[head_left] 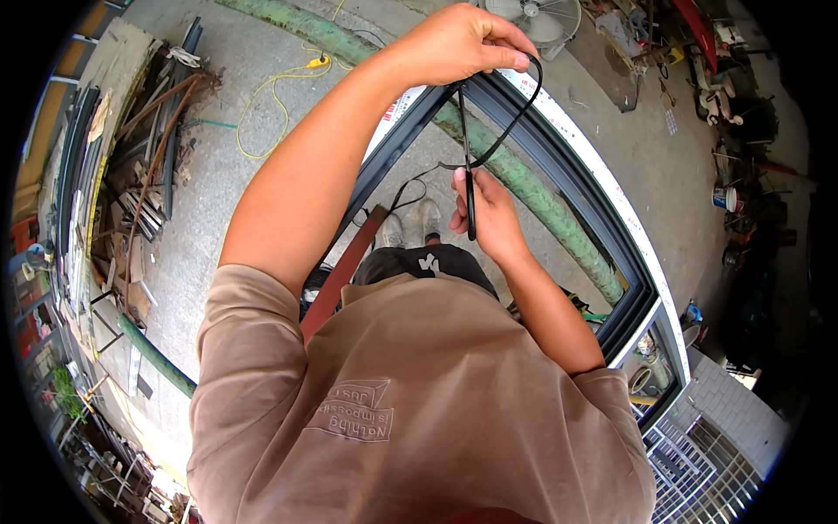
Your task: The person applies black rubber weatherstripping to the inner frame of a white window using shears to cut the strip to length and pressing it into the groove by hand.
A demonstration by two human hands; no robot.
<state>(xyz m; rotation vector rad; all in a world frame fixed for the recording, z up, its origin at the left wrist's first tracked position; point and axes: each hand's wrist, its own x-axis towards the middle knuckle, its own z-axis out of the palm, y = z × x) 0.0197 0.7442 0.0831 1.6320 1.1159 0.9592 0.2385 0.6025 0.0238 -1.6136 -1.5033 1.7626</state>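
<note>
black strip [539,87] bends in a loop from the left hand [471,39], at the upper corner of the frame, down toward the right hand [491,214]. the left hand has thumb and fingers drawn together, pinching the strip near its top. the right hand is curled about the dark handle of a slim tool [471,201], whose narrow metal end points up to the corner. the strip crosses the tool just above the right hand; whether they touch, i cannot tell. its thinner-looking run trails off leftward above the shoes [423,220].

around the hands stands the dark grey frame [566,162], with white printed film along its outer face. a chipped green pipe [541,210] passes beneath it. a reddish-brown board [340,281] slants beside the person's legs. farther out, a yellow cord [278,98] curls on the concrete floor [214,74], scrap wood [157,166] is heaped at left, and a fan [543,22] stands beyond the left hand.
</note>
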